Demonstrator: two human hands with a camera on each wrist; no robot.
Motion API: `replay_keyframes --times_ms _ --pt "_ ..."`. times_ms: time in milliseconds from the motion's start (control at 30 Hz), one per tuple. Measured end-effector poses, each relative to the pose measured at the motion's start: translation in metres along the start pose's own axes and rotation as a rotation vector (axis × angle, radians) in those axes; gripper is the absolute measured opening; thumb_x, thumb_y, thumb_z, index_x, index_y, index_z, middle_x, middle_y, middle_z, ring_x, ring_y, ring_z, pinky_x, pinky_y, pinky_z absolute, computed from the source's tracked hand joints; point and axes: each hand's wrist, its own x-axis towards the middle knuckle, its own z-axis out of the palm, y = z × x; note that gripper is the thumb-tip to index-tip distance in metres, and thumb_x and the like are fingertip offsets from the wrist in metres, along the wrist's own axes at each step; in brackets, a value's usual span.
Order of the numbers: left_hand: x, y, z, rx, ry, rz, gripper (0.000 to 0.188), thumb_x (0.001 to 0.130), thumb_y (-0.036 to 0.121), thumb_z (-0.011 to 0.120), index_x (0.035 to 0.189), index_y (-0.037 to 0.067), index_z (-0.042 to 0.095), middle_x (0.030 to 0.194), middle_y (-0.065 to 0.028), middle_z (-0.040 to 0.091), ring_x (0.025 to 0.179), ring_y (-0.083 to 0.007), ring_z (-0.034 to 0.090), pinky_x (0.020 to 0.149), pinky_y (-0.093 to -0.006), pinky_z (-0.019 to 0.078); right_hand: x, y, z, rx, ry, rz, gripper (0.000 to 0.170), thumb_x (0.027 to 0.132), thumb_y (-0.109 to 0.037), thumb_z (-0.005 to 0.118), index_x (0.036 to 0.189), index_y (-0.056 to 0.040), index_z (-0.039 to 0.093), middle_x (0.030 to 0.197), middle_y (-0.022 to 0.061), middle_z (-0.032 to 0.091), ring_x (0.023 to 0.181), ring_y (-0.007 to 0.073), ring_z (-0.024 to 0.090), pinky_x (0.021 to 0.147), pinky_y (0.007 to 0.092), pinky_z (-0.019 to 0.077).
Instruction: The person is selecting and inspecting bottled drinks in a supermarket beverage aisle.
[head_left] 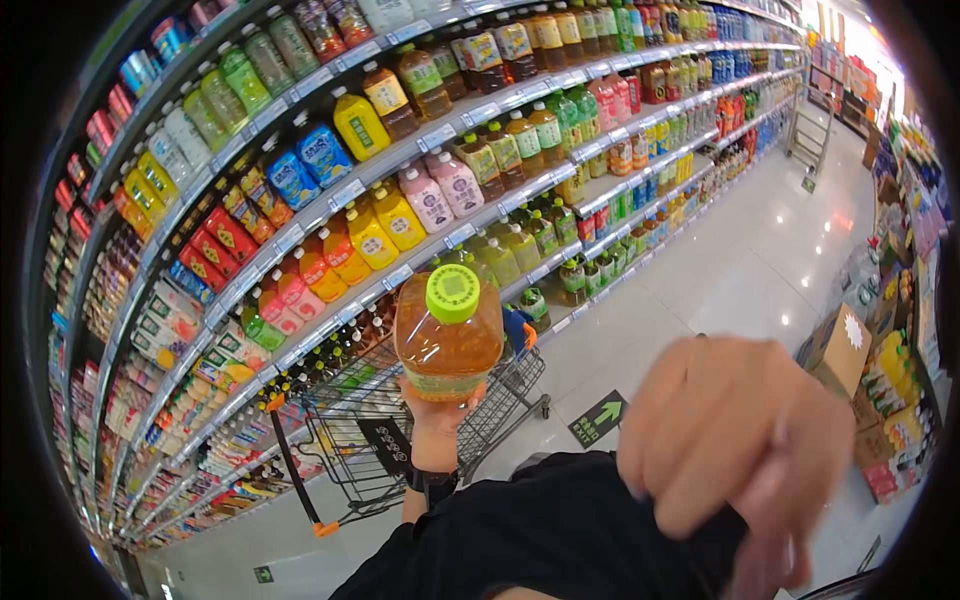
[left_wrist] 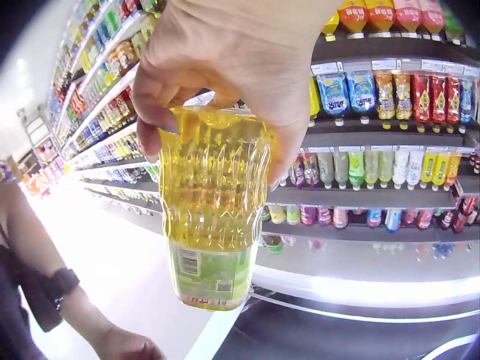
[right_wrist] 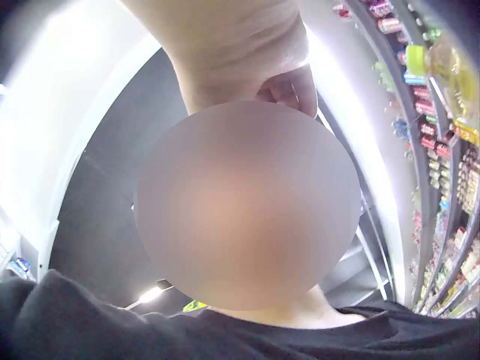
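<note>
My left hand [head_left: 440, 412] holds a big clear bottle of amber drink [head_left: 450, 345] from beneath, upright, with its bright green cap [head_left: 453, 293] facing the head camera. In the left wrist view, which looks upside down, the fingers and thumb of the left hand [left_wrist: 225, 56] curl round the base of the ribbed bottle [left_wrist: 214, 202]. A green label with a barcode shows on it. Close to the head camera, blurred, is my raised right hand [head_left: 735, 440], its fingers loosely bent and nothing visible in them. Part of that right hand [right_wrist: 291, 94] shows in the right wrist view.
A wire shopping cart [head_left: 370, 450] with orange corners stands just behind the bottle. Long shelves of drinks [head_left: 400, 170] curve along the left. Cartons and stacked goods [head_left: 835, 350] line the right. A metal ladder cart [head_left: 812, 125] stands far down the aisle; a green floor sign [head_left: 598, 418] marks the tiles.
</note>
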Motion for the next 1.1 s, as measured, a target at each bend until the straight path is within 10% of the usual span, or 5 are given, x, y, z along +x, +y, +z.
replay_keyframes --times_ms 200,300,500,933,1100 --pt "-0.003 -0.001 0.018 0.162 0.082 0.22 0.074 0.074 0.062 0.047 0.129 0.012 0.042 0.12 -0.0166 0.051 0.072 -0.0305 0.057 0.046 -0.0369 0.0449 -0.048 0.061 -0.045 -0.77 0.134 0.396 0.084 0.066 -0.043 0.077 0.127 0.0025 0.042 0.118 0.0132 0.052 0.095 0.0217 0.056 0.083 0.0332 0.0436" --pt "-0.005 0.008 0.033 0.203 0.152 0.234 0.07 0.075 0.054 0.052 0.131 0.013 0.039 0.121 -0.0146 0.051 0.087 -0.0313 0.058 0.051 -0.039 0.0485 -0.092 0.103 -0.026 -0.405 0.41 0.496 0.078 0.07 -0.041 0.074 0.128 -0.0012 0.042 0.119 0.0121 0.052 0.108 0.0237 0.051 0.093 0.0351 0.0399" --pt "0.003 0.011 0.055 0.47 0.19 0.256 0.066 0.079 0.035 0.061 0.133 0.006 0.034 0.118 -0.0121 0.053 0.092 -0.0265 0.061 0.056 -0.0348 0.0511 -0.173 0.132 -0.021 -0.053 0.473 0.873 0.071 0.068 -0.02 0.077 0.126 0.0023 0.042 0.119 0.0123 0.053 0.111 0.0221 0.05 0.095 0.0357 0.0407" --pt "-0.004 0.012 0.035 0.367 0.018 -0.082 0.076 0.078 0.036 0.065 0.135 0.001 0.029 0.13 -0.0134 0.044 0.115 -0.0296 0.049 0.088 -0.05 0.0464 -0.206 0.138 -0.014 0.36 0.763 0.692 0.078 0.058 -0.015 0.08 0.124 0.0013 0.043 0.117 0.0118 0.054 0.106 0.0247 0.055 0.091 0.0375 0.0451" --pt "-0.017 0.018 0.034 0.491 0.089 -0.135 0.089 0.07 0.031 0.074 0.138 0.0 0.025 0.135 -0.0112 0.039 0.125 -0.0202 0.039 0.104 -0.0338 0.0299 -0.192 0.136 -0.009 0.345 0.676 0.737 0.088 0.054 -0.023 0.082 0.127 0.0006 0.04 0.12 0.0117 0.054 0.11 0.024 0.053 0.095 0.0385 0.0422"
